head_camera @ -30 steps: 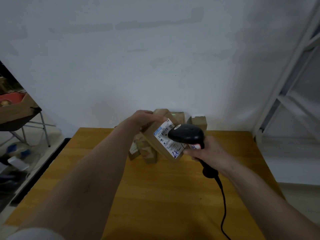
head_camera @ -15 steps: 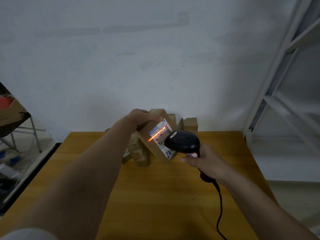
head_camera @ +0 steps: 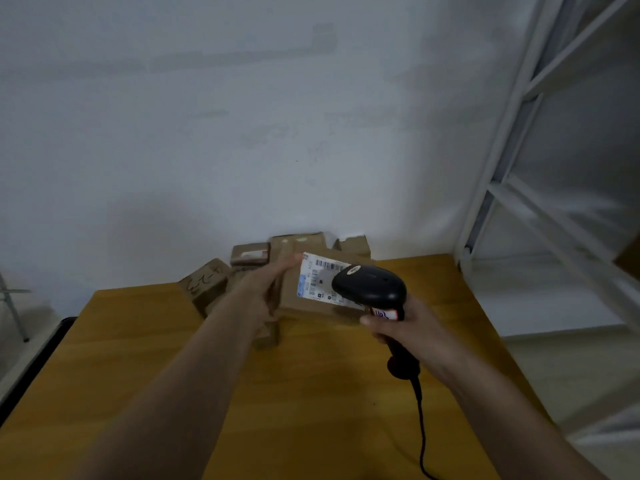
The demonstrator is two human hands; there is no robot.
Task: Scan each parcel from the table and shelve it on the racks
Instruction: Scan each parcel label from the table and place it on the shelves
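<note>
The table [head_camera: 138, 358] is wooden and yellow-brown, and it stands against a pale wall [head_camera: 242, 116]. On the table's far edge, at the wall, lies a pile of brown boxes [head_camera: 207, 284]; the most left one carries dark handwriting. Just right of this box, above the table, the left hand [head_camera: 265, 292] holds a parcel [head_camera: 294, 299] by its left side, with the fingers stretched along the cardboard and the thumb below. The parcel is lifted from the table and its white label [head_camera: 317, 280] with barcodes faces the camera. Right of the label, the black head of the scanner [head_camera: 370, 284] covers part of the parcel. The right hand [head_camera: 405, 332] grips the scanner's handle with curled fingers, and a small white sticker with red writing sits just above them. A black cable [head_camera: 420, 434] hangs from the handle down over the table. Right of the table stands a white metal rack [head_camera: 512, 133].
</note>
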